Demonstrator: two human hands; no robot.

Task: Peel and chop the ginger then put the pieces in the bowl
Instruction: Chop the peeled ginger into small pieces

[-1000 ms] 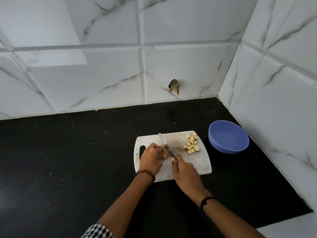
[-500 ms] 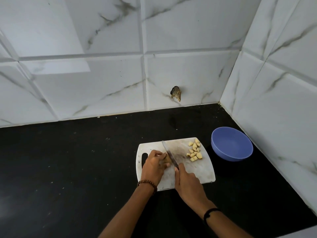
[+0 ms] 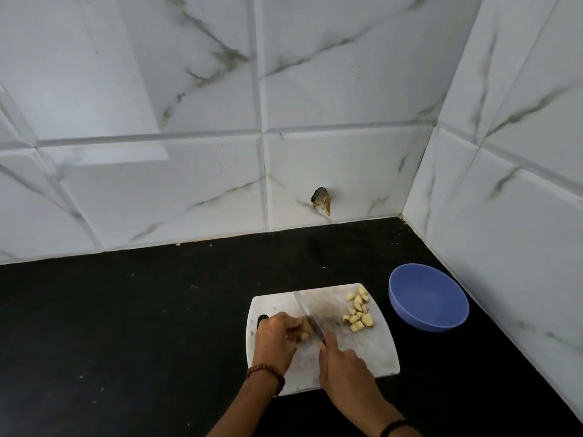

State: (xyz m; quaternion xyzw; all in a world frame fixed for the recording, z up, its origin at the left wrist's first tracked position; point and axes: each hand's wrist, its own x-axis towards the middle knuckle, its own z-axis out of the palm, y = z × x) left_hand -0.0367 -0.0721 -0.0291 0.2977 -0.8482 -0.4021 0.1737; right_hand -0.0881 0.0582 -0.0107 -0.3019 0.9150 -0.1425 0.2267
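A white cutting board (image 3: pixel 375 351) lies on the black counter. My left hand (image 3: pixel 276 340) pins a piece of ginger (image 3: pixel 304 325) to the board; most of it is hidden under my fingers. My right hand (image 3: pixel 345 370) grips the handle of a knife (image 3: pixel 307 313), whose blade rests against the right side of the ginger, pointing away from me. Several pale yellow chopped ginger pieces (image 3: pixel 358 310) sit in a loose pile at the board's far right. An empty blue bowl (image 3: pixel 427 298) stands just right of the board.
The black counter (image 3: pixel 126 326) stretches to the left. White marble-pattern tiled walls close off the back and the right, meeting in a corner behind the bowl. A chipped hole (image 3: pixel 321 200) shows in the back wall tile.
The view has tilted upward, so board, bowl and hands sit lower in frame. My hands keep the same hold on ginger and knife; the blade stays at the ginger.
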